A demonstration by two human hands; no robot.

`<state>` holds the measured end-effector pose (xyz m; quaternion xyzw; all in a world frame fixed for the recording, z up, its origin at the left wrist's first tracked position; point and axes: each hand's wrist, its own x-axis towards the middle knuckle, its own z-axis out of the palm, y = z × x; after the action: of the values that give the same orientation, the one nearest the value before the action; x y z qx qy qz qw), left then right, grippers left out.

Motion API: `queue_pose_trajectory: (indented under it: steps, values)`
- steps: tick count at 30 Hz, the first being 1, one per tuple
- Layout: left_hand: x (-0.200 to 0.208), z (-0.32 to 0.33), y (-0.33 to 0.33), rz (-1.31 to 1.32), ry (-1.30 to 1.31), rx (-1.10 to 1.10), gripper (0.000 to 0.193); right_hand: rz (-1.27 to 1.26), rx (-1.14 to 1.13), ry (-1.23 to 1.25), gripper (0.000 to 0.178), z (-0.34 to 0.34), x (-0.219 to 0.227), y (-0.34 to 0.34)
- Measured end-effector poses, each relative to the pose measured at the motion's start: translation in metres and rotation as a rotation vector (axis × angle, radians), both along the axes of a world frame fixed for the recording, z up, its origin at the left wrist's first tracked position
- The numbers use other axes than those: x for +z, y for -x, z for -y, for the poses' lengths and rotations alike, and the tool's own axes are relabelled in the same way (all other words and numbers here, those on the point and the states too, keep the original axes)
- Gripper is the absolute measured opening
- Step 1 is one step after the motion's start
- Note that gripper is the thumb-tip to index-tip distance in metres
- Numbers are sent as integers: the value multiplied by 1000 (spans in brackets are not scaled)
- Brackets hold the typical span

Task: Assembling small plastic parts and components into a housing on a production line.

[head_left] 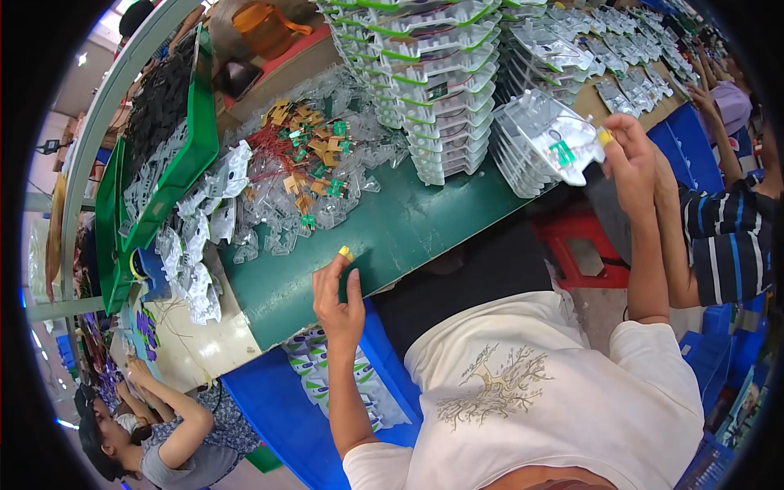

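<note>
My right hand point(633, 167) pinches the edge of a clear plastic housing point(545, 135) with a small green circuit board point(563, 153) and a thin dark wire inside. This housing is at the top of a leaning stack of similar clear housings point(514, 167), close against it. Over the front edge of the green table point(392, 220), my left hand point(339, 302) is empty, thumb and index finger apart. Yellow covers wrap a fingertip on each hand. Beyond the left hand lies a heap of small clear plastic parts, with green and tan pieces point(314, 147) on red wires.
A tall stack of green-edged housings point(441, 106) stands at the back. Green bins point(175, 171) and white plastic parts point(196, 245) are at left. A blue bin point(269, 408) sits below the table edge, a red stool point(576, 249) at right. Co-workers are on both sides.
</note>
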<state>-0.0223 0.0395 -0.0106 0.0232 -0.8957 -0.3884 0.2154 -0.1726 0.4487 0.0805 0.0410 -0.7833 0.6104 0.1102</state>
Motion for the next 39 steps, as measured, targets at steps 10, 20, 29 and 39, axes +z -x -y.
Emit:
queue_pose_trajectory:
  steps: [10,20,29,39]
  values:
    - [2,9,-5,-6,41,-27,29,-151,-111,1,23,-20,-47,29]
    - [-26,59,4,-139,10,214,23,-589,512,-338,18,199,0,-42]
    - [-36,63,2,-280,-66,417,26,-379,170,-755,11,319,-92,72]
    - [-37,60,0,-264,-92,399,29,-259,368,-177,10,330,-16,24]
